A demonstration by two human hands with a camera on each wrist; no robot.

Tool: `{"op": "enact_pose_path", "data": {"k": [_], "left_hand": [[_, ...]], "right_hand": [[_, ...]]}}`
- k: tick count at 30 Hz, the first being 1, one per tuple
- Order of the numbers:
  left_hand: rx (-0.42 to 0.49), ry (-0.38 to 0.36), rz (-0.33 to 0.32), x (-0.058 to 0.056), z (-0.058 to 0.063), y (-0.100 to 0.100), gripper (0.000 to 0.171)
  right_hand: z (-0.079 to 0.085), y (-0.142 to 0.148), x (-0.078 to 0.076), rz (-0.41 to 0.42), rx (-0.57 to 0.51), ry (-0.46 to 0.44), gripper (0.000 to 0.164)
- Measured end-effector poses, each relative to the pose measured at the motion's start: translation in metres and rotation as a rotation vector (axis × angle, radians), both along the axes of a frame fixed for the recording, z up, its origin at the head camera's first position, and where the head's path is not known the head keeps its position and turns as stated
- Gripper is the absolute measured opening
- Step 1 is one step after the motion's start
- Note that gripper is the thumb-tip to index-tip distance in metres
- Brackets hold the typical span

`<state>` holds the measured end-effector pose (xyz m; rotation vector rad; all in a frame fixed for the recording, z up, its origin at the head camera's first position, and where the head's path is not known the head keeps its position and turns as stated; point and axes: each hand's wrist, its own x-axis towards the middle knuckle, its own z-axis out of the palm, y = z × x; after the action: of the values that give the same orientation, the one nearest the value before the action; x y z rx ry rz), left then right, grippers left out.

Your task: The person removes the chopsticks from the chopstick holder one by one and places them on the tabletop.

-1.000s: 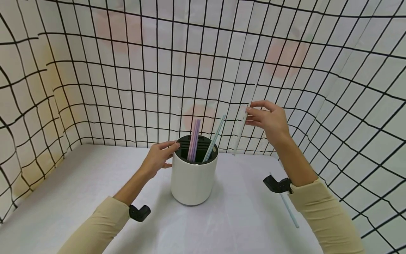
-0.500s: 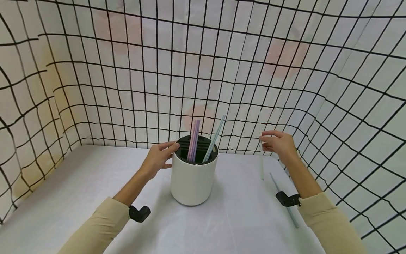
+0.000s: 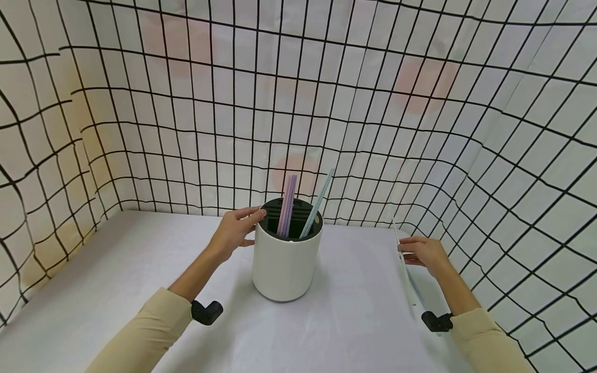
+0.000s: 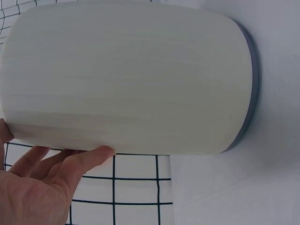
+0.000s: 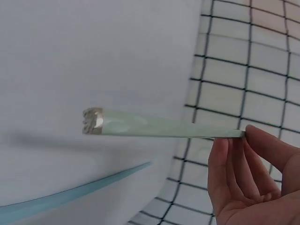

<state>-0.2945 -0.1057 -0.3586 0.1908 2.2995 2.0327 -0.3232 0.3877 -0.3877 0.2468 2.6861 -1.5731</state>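
A white cylindrical utensil holder (image 3: 285, 269) with a black slotted insert stands upright on the table. My left hand (image 3: 233, 228) grips its left side, thumb at the rim and fingers around the wall. Inside lean several pink and purple chopsticks (image 3: 287, 207) and some light blue chopsticks (image 3: 318, 204). Over to the right, my right hand (image 3: 426, 253) pinches a pale green chopstick (image 5: 150, 126) between thumb and fingers; its thick end has a silver cap. Below that one, a single blue chopstick (image 5: 70, 194) lies on the table, mostly hidden in the head view.
White cloth covers the table (image 3: 354, 321). Behind it and along both sides rises a black wire grid (image 3: 233, 124) against white fabric. A black camera mount (image 3: 437, 321) juts from the right wrist, another camera mount (image 3: 207, 313) from the left.
My right hand has moved right and down with the pale green chopstick, from above the table's back edge to near the blue chopstick. The left hand stays on the holder.
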Motion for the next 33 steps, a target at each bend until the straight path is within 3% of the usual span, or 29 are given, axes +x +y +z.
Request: {"op": "enact_pose_path", "data": {"k": [7, 15, 33], "left_hand": [[-0.004, 0.004, 0.002, -0.001, 0.0, 0.0, 0.061], [-0.003, 0.002, 0.004, 0.0, 0.002, 0.001, 0.061], [-0.003, 0.019, -0.004, 0.001, 0.0, 0.0, 0.06]], "right_hand": [[-0.039, 0.024, 0.009, -0.052, 0.032, -0.098, 0.046], [-0.065, 0.036, 0.015, -0.085, 0.058, -0.153, 0.035], [-0.069, 0.028, 0.022, -0.048, 0.08, -0.112, 0.036]]}}
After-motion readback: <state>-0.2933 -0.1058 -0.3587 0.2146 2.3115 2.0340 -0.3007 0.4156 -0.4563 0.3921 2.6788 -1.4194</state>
